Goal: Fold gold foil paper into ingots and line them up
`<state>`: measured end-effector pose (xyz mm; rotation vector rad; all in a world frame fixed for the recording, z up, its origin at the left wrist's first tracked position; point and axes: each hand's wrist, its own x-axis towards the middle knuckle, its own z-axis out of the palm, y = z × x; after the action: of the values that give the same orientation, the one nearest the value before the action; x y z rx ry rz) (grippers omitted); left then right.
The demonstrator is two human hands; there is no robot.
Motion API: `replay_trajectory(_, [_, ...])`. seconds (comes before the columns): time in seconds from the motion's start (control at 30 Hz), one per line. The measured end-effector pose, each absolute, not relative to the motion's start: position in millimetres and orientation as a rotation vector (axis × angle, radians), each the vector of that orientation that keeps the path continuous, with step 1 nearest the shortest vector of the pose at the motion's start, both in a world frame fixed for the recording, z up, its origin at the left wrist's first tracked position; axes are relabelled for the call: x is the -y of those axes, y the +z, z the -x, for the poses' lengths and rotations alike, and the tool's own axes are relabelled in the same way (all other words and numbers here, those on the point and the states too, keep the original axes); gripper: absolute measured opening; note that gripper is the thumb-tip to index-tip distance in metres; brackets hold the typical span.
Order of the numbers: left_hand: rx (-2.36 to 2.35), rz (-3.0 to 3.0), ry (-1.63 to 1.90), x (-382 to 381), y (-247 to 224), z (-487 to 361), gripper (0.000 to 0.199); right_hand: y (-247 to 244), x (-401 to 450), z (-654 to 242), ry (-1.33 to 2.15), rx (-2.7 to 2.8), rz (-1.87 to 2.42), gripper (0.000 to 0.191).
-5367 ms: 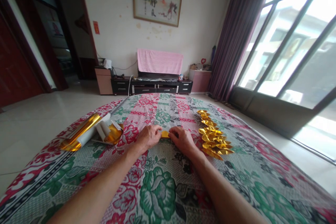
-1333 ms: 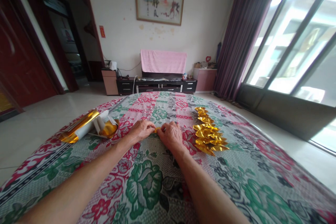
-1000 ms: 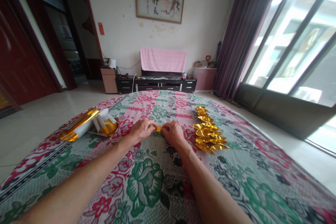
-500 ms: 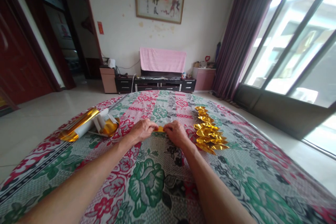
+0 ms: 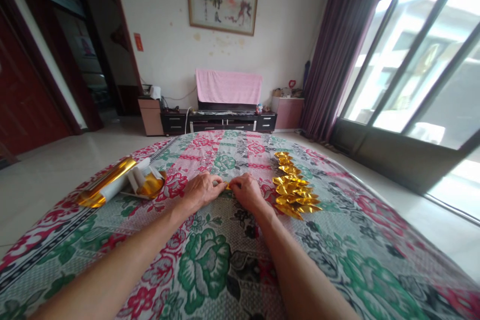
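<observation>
Between my two hands is a small piece of gold foil paper (image 5: 227, 186), mostly covered by the fingers. My left hand (image 5: 204, 190) is closed, its thumb and fingertips pinching the left end. My right hand (image 5: 245, 191) pinches the right end, fingers curled under. Both hands rest low over the flowered tablecloth (image 5: 204, 270). Several folded gold foil pieces (image 5: 294, 187) with pointed ends stand in rows just right of my right hand.
Left on the table lie a gold foil roll (image 5: 108, 180) and a white holder (image 5: 140, 180) with gold foil in it. Beyond the table are a low black cabinet (image 5: 225, 122), a pink cloth (image 5: 228, 86) and a window (image 5: 405, 60) at right.
My hands have come closer together, and less of the gold foil paper shows between them. The whole view has shifted slightly.
</observation>
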<state>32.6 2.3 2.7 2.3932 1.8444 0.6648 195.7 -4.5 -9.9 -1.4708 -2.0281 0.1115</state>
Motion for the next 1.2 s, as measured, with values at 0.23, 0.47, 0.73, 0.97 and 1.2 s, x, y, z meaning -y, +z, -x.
replay_trajectory(0.23, [-1.729,-2.358,0.602,-6,7,-28,0.027,-11,5,-196,0.125,1.978,1.479,0.024])
replay_trajectory(0.47, [-1.495,-2.354,0.515,-23,2,-11,0.031,-8,7,-196,0.141,2.011,1.449,0.022])
replay_trajectory(0.73, [-1.375,-2.561,0.548,-17,3,-4,0.032,-13,11,-195,0.075,1.986,1.424,0.023])
replay_trajectory(0.97, [-1.344,-2.884,0.550,-8,-3,-8,0.028,-15,16,-192,0.060,1.950,1.442,0.021])
replay_trajectory(1.2, [-1.494,-2.867,0.675,-2,-4,-13,0.031,-13,18,-193,0.105,1.928,1.383,0.019])
